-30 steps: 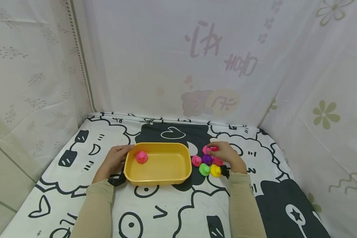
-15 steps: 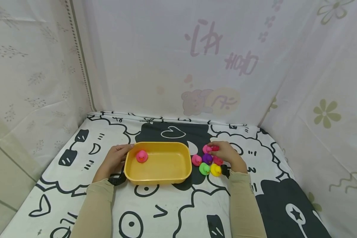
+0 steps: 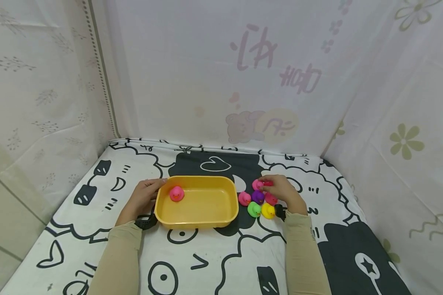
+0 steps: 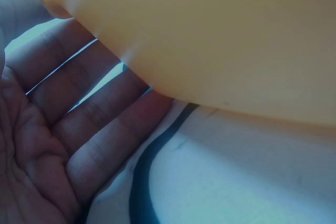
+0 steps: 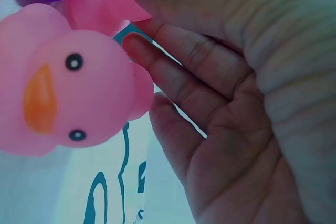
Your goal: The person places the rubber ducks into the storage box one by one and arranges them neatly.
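Note:
My left hand (image 3: pixel 145 197) lies along the left side of a yellow plastic tray (image 3: pixel 206 223). In the left wrist view its fingers (image 4: pixel 100 114) are straight and touch the tray's outer wall. One pink rubber duck (image 3: pixel 176 194) sits inside, toward the left end. To the right of the tray, my right hand (image 3: pixel 283 190) pinches another pink rubber duck (image 3: pixel 257 184) at the back of a small cluster. The right wrist view shows the thumb on this duck (image 5: pixel 97 3), with fingers on its far side. A nearer pink duck (image 5: pixel 84 87) partly covers it there.
Around the right hand stand a purple duck (image 3: pixel 258 197), a green duck (image 3: pixel 254 209), a yellow duck (image 3: pixel 268 211) and more pink ducks (image 3: pixel 244 198). A black-and-white patterned cloth (image 3: pixel 199 270) covers the table. Pale printed curtains (image 3: pixel 177 82) enclose the back and sides.

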Action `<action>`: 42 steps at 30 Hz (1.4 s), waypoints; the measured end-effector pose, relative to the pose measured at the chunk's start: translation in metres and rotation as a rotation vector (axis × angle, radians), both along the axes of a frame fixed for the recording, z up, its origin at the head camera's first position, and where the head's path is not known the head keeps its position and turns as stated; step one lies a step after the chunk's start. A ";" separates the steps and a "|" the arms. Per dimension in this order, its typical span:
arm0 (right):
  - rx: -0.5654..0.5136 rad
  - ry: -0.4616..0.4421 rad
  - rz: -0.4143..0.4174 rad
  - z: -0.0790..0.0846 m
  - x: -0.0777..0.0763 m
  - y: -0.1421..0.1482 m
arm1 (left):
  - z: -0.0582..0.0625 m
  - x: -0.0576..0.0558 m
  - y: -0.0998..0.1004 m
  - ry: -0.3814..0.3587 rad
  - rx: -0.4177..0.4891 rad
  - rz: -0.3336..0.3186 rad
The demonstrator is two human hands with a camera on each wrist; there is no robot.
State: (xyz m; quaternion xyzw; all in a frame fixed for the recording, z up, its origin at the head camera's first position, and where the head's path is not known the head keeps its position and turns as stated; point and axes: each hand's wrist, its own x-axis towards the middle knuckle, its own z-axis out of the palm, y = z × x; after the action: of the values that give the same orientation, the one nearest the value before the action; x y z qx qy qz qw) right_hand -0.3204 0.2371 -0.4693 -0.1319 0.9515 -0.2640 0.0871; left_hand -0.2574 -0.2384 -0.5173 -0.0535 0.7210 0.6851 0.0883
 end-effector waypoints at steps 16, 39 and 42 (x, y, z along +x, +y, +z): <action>-0.020 0.038 -0.028 0.009 0.005 -0.006 | 0.000 -0.001 -0.001 0.004 0.019 -0.007; -0.138 0.313 0.173 0.035 0.026 -0.059 | 0.004 0.002 0.000 0.000 -0.014 0.008; -0.179 0.380 0.229 0.038 0.030 -0.071 | 0.004 0.003 0.000 0.004 -0.019 0.008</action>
State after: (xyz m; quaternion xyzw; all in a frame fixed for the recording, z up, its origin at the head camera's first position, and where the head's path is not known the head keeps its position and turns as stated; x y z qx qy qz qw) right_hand -0.2899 0.1660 -0.4314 -0.2934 0.9024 -0.3064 -0.0761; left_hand -0.2544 -0.2385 -0.5133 -0.0558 0.7276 0.6786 0.0839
